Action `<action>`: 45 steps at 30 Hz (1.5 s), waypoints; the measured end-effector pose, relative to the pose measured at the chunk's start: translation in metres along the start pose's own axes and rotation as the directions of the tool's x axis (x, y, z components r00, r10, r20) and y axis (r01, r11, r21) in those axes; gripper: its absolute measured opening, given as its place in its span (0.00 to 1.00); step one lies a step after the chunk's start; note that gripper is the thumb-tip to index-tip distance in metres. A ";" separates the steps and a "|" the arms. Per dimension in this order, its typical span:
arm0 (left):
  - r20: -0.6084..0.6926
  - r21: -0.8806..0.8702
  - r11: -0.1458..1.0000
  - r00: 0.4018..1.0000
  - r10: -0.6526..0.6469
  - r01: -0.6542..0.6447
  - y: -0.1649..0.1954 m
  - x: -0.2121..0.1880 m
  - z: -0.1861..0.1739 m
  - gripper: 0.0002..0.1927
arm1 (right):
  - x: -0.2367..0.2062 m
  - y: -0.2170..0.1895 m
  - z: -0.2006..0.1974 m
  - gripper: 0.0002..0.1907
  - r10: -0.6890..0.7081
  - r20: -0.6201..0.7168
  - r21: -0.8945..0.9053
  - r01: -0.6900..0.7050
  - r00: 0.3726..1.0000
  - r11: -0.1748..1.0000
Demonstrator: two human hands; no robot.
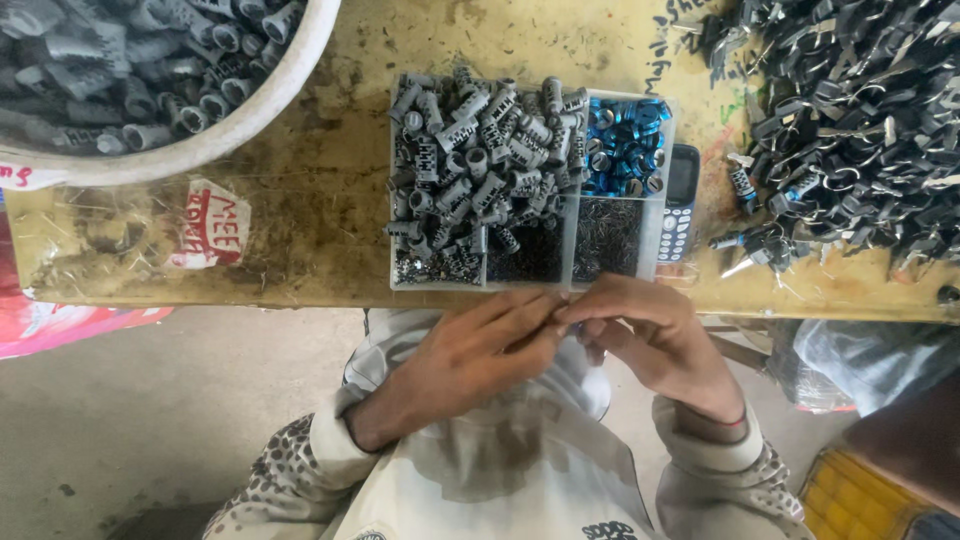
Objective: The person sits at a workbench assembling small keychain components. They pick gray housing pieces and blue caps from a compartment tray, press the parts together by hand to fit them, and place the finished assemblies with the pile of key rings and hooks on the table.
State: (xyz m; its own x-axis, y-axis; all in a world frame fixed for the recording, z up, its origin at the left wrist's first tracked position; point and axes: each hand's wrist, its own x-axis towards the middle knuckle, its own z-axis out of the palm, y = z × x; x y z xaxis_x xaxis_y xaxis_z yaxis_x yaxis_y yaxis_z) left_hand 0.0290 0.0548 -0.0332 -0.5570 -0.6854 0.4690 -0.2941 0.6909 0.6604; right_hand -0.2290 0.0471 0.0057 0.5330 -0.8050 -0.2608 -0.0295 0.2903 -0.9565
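Worn yellow bench (300,240): white tub (290,90), divided tray (480,280), phone (680,200), loose metal clips (860,120).

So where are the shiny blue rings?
In the head view, the shiny blue metal rings fill the top right compartment of the clear plastic tray, between the grey metal cylinders and the dark keypad phone.

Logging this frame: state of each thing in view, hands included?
left hand: fingertips meeting the right's, contents hidden
right hand: pinched at fingertips, contents hidden
divided tray: heaped with grey cylinders
blue rings: fill one compartment
white bowl: full
phone: partly under tray
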 end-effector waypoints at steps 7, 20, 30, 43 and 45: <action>0.045 0.140 0.983 0.992 0.117 -0.122 0.009 0.008 -0.009 0.10 | 0.002 0.024 -0.006 0.12 0.152 -0.074 0.205 -0.134 0.986 0.970; 0.039 0.123 0.985 0.992 0.120 -0.124 0.012 0.023 -0.004 0.15 | -0.006 0.029 -0.003 0.16 0.139 -0.044 0.224 -0.125 0.989 0.966; -0.260 -0.282 0.932 0.917 -0.302 0.227 0.027 0.044 0.029 0.15 | -0.004 -0.001 0.014 0.24 0.051 -0.153 0.297 -0.003 0.987 0.955; -0.169 -0.450 0.857 0.918 -0.358 0.251 0.010 0.036 0.028 0.15 | -0.062 0.014 -0.154 0.12 -0.370 -0.387 -0.866 -0.195 0.844 0.460; -0.148 -0.456 0.849 0.918 -0.368 0.267 0.010 0.036 0.025 0.15 | -0.066 0.011 -0.158 0.13 -0.462 -0.343 -0.716 0.091 0.818 0.692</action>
State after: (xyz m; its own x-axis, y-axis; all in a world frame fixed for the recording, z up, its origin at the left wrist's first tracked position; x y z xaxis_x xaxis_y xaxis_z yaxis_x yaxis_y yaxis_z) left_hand -0.0137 0.0430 -0.0247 -0.2879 -0.9176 0.2742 -0.0442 0.2988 0.9533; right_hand -0.3982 0.0218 -0.0087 0.1595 -0.9700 0.1836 -0.5775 -0.2425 -0.7796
